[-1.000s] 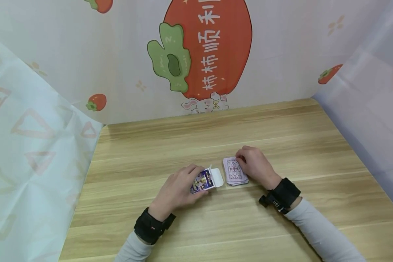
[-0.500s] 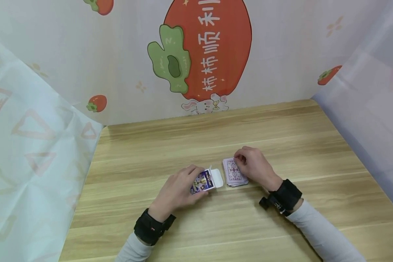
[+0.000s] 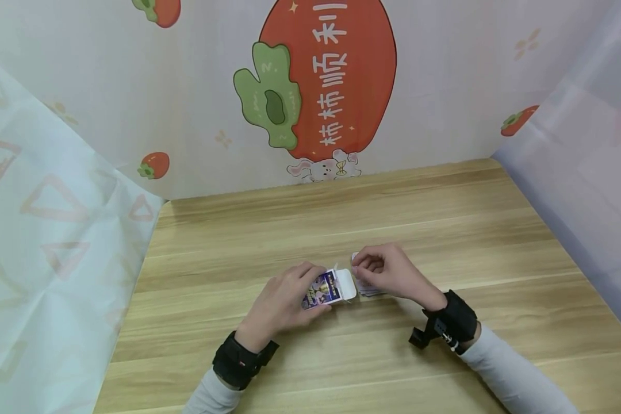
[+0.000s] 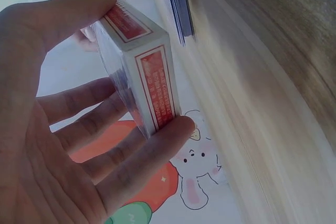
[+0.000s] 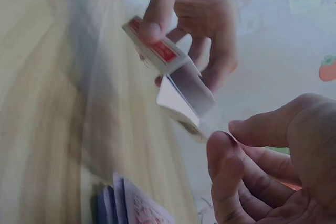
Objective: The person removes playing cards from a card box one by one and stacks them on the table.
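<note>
My left hand (image 3: 283, 299) grips a small playing-card box (image 3: 322, 289), purple with printed art on its face, thumb on one narrow side and fingers on the other. White sides with red panels show on the box (image 4: 152, 87) in the left wrist view. Its open end faces right, with the white flap (image 3: 347, 284) folded out. A deck of cards (image 3: 368, 288) lies on the table just right of the box, mostly hidden under my right hand (image 3: 390, 270). That hand's thumb and index fingertip meet close to the flap; nothing is clearly visible between them, and contact is unclear.
The wooden table (image 3: 227, 241) spreads around both hands. At its back stands a white printed cloth (image 3: 202, 103), with more pale cloth (image 3: 72, 276) along the left and right sides. Black camera bands (image 3: 240, 361) circle both wrists.
My right hand has moved left from the deck's right edge, across the cards and toward the box's open end. The left hand keeps its grip, and the box has barely shifted.
</note>
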Demonstrator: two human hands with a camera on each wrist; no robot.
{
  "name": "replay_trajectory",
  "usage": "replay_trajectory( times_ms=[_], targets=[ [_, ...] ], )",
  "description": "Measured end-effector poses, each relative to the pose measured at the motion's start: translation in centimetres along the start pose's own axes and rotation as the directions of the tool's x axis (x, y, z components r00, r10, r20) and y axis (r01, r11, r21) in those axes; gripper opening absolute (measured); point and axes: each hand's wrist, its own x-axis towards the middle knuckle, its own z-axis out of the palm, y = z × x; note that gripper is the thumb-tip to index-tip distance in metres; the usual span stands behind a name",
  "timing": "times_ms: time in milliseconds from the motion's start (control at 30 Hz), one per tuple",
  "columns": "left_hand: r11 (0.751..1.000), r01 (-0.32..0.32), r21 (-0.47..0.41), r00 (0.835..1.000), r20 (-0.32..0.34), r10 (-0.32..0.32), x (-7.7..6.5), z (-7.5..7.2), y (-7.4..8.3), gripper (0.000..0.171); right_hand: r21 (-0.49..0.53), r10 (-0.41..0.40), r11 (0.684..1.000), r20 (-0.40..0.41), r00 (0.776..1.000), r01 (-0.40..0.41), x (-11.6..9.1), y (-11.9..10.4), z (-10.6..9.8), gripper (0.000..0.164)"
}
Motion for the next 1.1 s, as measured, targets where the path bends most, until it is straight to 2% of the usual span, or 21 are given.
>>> replay_trajectory(
  times_ms=[167, 367, 700, 1100],
  targets=[
    [1.0, -0.022, -0.004, 1.0, -0.015, 0.022, 0.0, 0.1, 0.1, 0.069, 0.042, 0.027, 0.999, 0.085, 0.996, -0.03, -0.2, -0.2, 0.7, 0.007],
    [0.999, -0.044, -0.008, 0.998, -0.033, 0.044, 0.1, 0.2, 0.1, 0.067, 0.053, 0.028, 0.998, 0.132, 0.991, -0.035, -0.3, -0.2, 1.6, 0.013],
    [0.998, -0.067, -0.014, 0.997, -0.051, 0.066, 0.2, 0.5, 0.5, 0.066, 0.041, 0.043, 0.998, 0.161, 0.986, -0.05, -0.5, -0.3, 2.4, 0.014],
    [0.997, -0.072, 0.013, 0.996, -0.049, 0.072, 0.1, 0.3, 0.5, 0.066, 0.101, 0.094, 0.988, 0.211, 0.973, -0.118, -0.4, 0.0, 2.2, 0.014]
  ],
)
